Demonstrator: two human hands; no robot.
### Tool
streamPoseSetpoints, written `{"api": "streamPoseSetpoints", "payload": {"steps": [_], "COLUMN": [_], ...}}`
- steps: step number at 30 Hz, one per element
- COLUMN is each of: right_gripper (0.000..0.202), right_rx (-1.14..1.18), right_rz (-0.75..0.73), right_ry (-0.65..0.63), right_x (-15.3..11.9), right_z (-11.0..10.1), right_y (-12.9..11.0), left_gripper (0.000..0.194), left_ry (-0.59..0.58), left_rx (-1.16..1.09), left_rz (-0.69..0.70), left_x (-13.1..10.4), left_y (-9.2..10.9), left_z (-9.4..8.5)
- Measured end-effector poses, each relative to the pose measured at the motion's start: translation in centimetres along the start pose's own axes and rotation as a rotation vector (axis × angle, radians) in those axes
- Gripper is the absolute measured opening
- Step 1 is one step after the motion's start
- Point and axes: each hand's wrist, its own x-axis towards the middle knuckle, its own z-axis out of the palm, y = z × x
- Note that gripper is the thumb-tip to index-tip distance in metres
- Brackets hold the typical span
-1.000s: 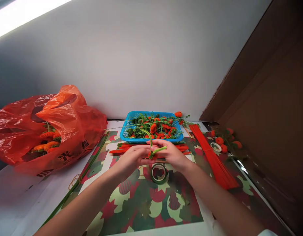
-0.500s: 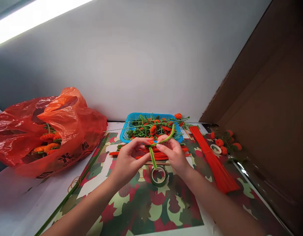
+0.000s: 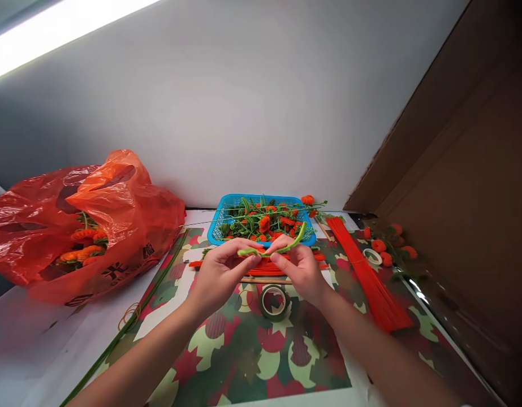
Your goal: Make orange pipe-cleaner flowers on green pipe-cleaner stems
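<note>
A light green pipe cleaner [image 3: 295, 241] is pinched between my two hands over the middle of the table. My left hand [image 3: 222, 265] has its thumb and fingers closed on the left part of it, and a short end lies along those fingers. With thumb against fingers, my right hand [image 3: 301, 268] grips it close by; its long end curves up past the knuckles. The fingertips nearly meet. Behind them lie red pipe cleaners [image 3: 267, 272], partly covered by the hands. A roll of dark green tape [image 3: 264, 305] sits just below the hands.
A blue basket [image 3: 212, 227] of orange flowers and green stems stands at the back. To the left is a red plastic bag [image 3: 159, 209] with orange flowers. A red pipe-cleaner bundle [image 3: 371, 277], a white tape roll [image 3: 373, 257] and more orange flowers [image 3: 378, 246] lie right.
The green pipe cleaner's end that hung down now lies sideways along my left fingers. Both hands have drawn slightly closer at the fingertips.
</note>
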Motion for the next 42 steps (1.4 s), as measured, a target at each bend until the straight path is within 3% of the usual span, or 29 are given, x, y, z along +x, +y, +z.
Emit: {"api": "streamPoseSetpoints", "payload": {"steps": [10,13,17,20,22,28,35,42], "right_gripper": [0.023,0.021,0.010,0.008,0.010,0.028,0.025,0.022], "right_rx": [-0.245,-0.343,-0.357,-0.413,-0.467,-0.692,-0.778,-0.773], "right_rz": [0.064,0.006,-0.056,-0.128,-0.252,-0.542,-0.535,-0.538], "right_ry": [-0.241,-0.162,0.137,0.267,0.270,0.101,0.113,0.191], "right_x": [0.2,0.2,-0.6,-1.5,-1.8,-1.5,-1.0,-1.3], "right_z": [-0.5,-0.3,0.9,1.8,2.0,0.7,0.3,0.9], "right_y": [-1.7,-2.4,-2.0,-1.0,-0.5,-0.5,-1.0,-0.5], "left_gripper": [0.022,0.019,0.016,0.016,0.015,0.018,0.013,0.021], "left_ry": [-0.100,-0.068,0.056,0.089,0.082,0.072,0.071,0.165], "left_rx": [0.062,0.072,0.055,0.034,0.010,0.050,-0.050,-0.128], "left_rz": [0.010,0.020,0.039,0.028,0.009,0.004,0.034,-0.116], "left_x": [-0.2,-0.3,-0.3,-0.4,-0.5,-0.4,-0.5,-1.0], "left_y": [-0.2,-0.2,-0.2,-0.2,-0.2,0.3,0.1,-0.4], "left_z": [0.2,0.3,0.5,0.7,0.8,0.9,0.6,1.5]}}
